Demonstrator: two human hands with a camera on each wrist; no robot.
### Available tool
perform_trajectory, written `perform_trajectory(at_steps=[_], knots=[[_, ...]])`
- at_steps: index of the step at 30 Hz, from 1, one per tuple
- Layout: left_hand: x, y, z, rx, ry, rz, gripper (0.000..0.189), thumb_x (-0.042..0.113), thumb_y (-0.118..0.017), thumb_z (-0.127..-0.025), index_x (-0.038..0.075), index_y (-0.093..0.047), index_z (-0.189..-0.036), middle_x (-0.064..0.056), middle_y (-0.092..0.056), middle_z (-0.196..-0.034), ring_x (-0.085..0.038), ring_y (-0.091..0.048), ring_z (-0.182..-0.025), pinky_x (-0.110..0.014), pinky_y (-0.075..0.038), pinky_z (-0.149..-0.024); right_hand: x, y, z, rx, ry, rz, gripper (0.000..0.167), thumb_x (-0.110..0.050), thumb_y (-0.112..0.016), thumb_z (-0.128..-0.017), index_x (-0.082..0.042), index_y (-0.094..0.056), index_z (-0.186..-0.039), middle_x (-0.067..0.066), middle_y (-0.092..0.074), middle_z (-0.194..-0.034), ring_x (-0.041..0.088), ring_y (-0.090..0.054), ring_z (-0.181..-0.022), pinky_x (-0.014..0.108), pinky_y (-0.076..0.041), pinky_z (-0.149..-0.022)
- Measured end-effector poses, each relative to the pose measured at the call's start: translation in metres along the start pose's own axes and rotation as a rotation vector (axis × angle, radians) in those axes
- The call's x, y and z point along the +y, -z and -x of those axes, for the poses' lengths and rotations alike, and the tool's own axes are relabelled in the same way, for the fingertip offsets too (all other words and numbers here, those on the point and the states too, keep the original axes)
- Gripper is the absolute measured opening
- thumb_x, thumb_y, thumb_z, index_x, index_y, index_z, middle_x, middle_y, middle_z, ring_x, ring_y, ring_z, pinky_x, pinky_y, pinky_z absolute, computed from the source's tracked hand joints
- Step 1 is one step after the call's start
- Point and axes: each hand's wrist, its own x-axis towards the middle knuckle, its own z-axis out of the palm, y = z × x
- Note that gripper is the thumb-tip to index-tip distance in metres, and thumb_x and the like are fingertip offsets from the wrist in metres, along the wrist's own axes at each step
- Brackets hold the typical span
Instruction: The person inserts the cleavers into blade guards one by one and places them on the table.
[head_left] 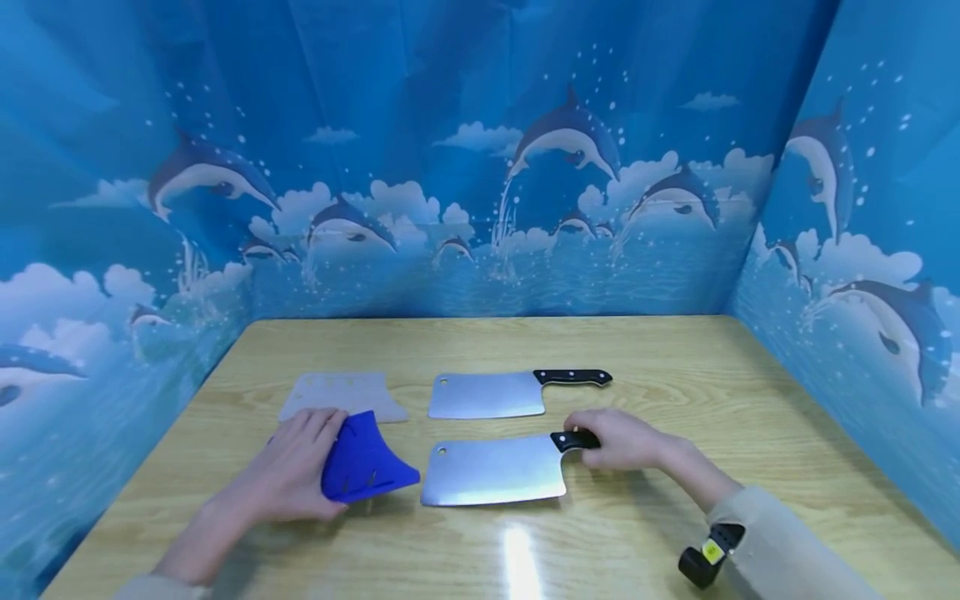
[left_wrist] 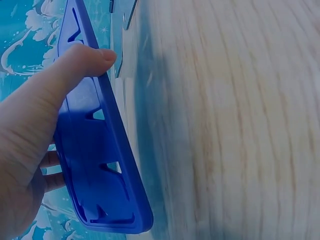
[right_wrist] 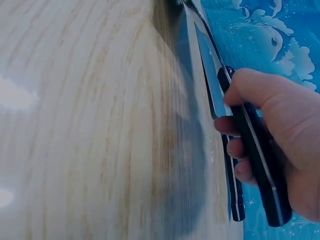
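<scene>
My left hand [head_left: 296, 467] grips a blue slotted plastic panel [head_left: 367, 462] with one curved side, tilted up over the table. In the left wrist view the thumb presses on its edge and triangular cut-outs show along it. My right hand [head_left: 618, 437] holds a cleaver [head_left: 495, 472] by its black riveted handle [right_wrist: 262, 170], fingers curled around it. The broad steel blade points left, its tip end near the blue panel. Behind it lies a second cleaver [head_left: 487, 395], flat, with its handle to the right. A whitish panel [head_left: 341, 393] of similar shape lies behind the left hand.
The wood-grain table [head_left: 660, 342] carries all these things. A blue curtain [head_left: 450, 275] printed with dolphins hangs along its back and sides. On the right wrist sits a strapped black device [head_left: 703, 560]. Light glares off the table's front middle.
</scene>
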Motion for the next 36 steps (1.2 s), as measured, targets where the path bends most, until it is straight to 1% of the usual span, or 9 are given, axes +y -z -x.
perform_trajectory(at_steps=[3,7,10,12,17,20,26,29,36], knots=[[0.001,-0.001,-0.002,-0.015,-0.007,-0.001,0.109,0.055,-0.079,-0.045,-0.012,-0.045,-0.123,-0.024,-0.051,-0.115,-0.038,-0.048,-0.104,-0.053,-0.042,-0.086,0.002,0.001,0.001,0.035,0.044,0.042,0.034,-0.029,-0.063,-0.087,-0.01,-0.062,-0.114,0.003,-0.064,-0.109,0.015,-0.06,-0.093,0.032,-0.05,-0.075],[0.004,-0.003,-0.004,-0.054,0.005,0.004,0.109,0.055,-0.079,-0.046,-0.011,-0.044,-0.126,-0.023,-0.051,-0.118,-0.038,-0.047,-0.108,-0.053,-0.04,-0.09,0.004,0.004,0.004,0.07,0.054,0.07,0.039,-0.04,-0.062,-0.087,-0.011,-0.065,-0.113,0.003,-0.065,-0.109,0.016,-0.061,-0.096,0.032,-0.05,-0.076],[0.006,-0.003,-0.007,-0.082,0.015,0.005,0.11,0.056,-0.078,-0.048,-0.01,-0.042,-0.129,-0.023,-0.051,-0.121,-0.037,-0.046,-0.111,-0.054,-0.038,-0.093,0.004,0.006,0.007,0.094,0.031,0.077,0.04,-0.039,-0.062,-0.087,-0.01,-0.065,-0.114,0.004,-0.065,-0.11,0.018,-0.061,-0.097,0.034,-0.05,-0.075],[0.007,-0.004,-0.011,-0.079,0.009,0.005,0.11,0.056,-0.078,-0.048,-0.01,-0.042,-0.129,-0.022,-0.051,-0.121,-0.036,-0.046,-0.111,-0.053,-0.038,-0.093,0.004,0.007,0.008,0.128,0.016,0.088,0.039,-0.036,-0.063,-0.087,-0.009,-0.064,-0.115,0.004,-0.065,-0.11,0.019,-0.061,-0.097,0.036,-0.05,-0.076],[0.01,-0.007,-0.02,-0.061,-0.027,-0.028,0.111,0.058,-0.076,-0.047,-0.01,-0.043,-0.129,-0.02,-0.052,-0.12,-0.034,-0.048,-0.11,-0.052,-0.039,-0.088,0.005,0.01,0.009,0.279,0.008,0.137,0.037,-0.031,-0.067,-0.084,-0.01,-0.065,-0.115,0.005,-0.066,-0.106,0.021,-0.063,-0.093,0.038,-0.051,-0.074],[0.012,-0.007,-0.024,-0.076,-0.038,-0.042,0.112,0.059,-0.074,-0.048,-0.009,-0.042,-0.131,-0.019,-0.051,-0.121,-0.034,-0.047,-0.11,-0.051,-0.04,-0.088,0.003,0.011,0.008,0.334,-0.024,0.144,0.039,-0.032,-0.066,-0.085,-0.009,-0.064,-0.117,0.008,-0.067,-0.105,0.023,-0.063,-0.09,0.039,-0.051,-0.071],[0.016,-0.006,-0.031,-0.093,-0.05,-0.038,0.113,0.06,-0.074,-0.05,-0.009,-0.04,-0.133,-0.019,-0.05,-0.125,-0.034,-0.046,-0.113,-0.053,-0.039,-0.089,-0.005,0.013,0.006,0.361,-0.106,0.121,0.043,-0.034,-0.065,-0.085,-0.008,-0.062,-0.12,0.012,-0.065,-0.109,0.028,-0.063,-0.093,0.043,-0.051,-0.073],[0.019,-0.006,-0.033,-0.1,-0.056,-0.037,0.114,0.06,-0.074,-0.051,-0.009,-0.039,-0.134,-0.02,-0.049,-0.126,-0.034,-0.046,-0.114,-0.053,-0.038,-0.09,-0.007,0.013,0.005,0.382,-0.102,0.144,0.043,-0.034,-0.066,-0.084,-0.008,-0.063,-0.119,0.012,-0.066,-0.107,0.028,-0.063,-0.093,0.043,-0.051,-0.073],[0.021,-0.009,-0.035,-0.079,-0.073,-0.048,0.114,0.061,-0.073,-0.05,-0.008,-0.04,-0.134,-0.018,-0.05,-0.125,-0.032,-0.046,-0.113,-0.052,-0.039,-0.09,-0.011,0.01,0.003,0.397,-0.078,0.163,0.042,-0.032,-0.068,-0.083,-0.01,-0.064,-0.118,0.011,-0.067,-0.103,0.025,-0.063,-0.087,0.038,-0.051,-0.066]])
